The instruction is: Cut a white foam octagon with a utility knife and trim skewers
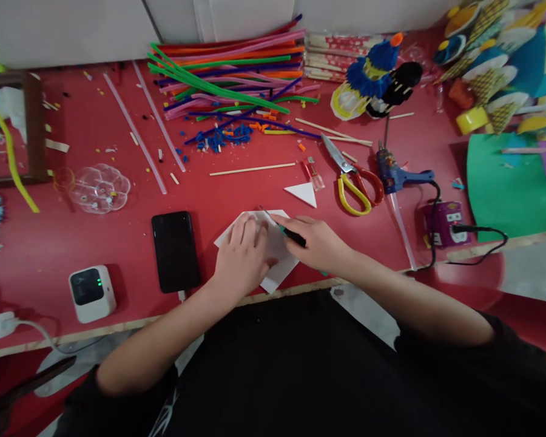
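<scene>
A white sheet of paper [279, 246] lies near the front edge of the red table [209, 194]. My left hand [243, 258] rests flat on the paper, fingers stretched out, pressing it down. My right hand [321, 243] is closed around a thin pen [284, 229] with a dark grip, its tip touching the paper's far edge. A small white paper triangle [303, 193] lies just beyond the sheet.
A black phone [175, 250] lies left of the paper, a white device [92, 292] further left. Scissors [352, 176], a blue glue gun [394, 173], a purple socket [446, 221] and a green sheet [505, 188] sit right. Pipe cleaners [236, 79] and wooden sticks [252, 169] lie behind.
</scene>
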Motion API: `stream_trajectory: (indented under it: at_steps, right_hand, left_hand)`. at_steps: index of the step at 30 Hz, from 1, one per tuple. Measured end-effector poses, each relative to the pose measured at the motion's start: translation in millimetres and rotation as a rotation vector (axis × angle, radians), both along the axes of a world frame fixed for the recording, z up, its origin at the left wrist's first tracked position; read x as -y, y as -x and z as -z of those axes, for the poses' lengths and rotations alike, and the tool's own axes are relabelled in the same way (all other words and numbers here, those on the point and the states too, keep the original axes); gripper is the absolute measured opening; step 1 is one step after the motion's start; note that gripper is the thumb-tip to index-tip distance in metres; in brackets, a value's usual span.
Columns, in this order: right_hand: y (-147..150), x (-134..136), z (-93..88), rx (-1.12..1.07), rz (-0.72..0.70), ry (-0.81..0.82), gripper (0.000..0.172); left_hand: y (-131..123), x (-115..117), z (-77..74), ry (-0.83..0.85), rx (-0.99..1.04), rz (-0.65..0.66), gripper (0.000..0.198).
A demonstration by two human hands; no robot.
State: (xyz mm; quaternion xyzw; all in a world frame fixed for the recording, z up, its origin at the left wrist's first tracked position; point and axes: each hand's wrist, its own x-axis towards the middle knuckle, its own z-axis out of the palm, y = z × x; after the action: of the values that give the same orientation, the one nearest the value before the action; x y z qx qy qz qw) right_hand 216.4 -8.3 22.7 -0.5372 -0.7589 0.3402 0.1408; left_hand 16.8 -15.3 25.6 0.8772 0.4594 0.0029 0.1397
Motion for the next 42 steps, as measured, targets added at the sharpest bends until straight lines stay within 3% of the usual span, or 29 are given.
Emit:
stream_trajectory:
  at_steps: [20, 35, 42]
  right_hand:
    - [-4, -1, -0.4, 0.022, -0.004, 0.042, 0.059]
    - [3, -17, -29.4, 0.315, -0.192, 0.121, 0.062]
    - [5, -17, -37.0, 0.326, -0.191, 0.166, 0.061]
  left_hand:
    - [-3, -11, -7.5, 0.047, -0.060, 0.004, 0.082]
    - [-2, -14, 0.5, 0.055, -0.060, 0.079, 0.086]
    - [-2, -15, -1.9, 0.065, -0.129, 0.098, 0.088]
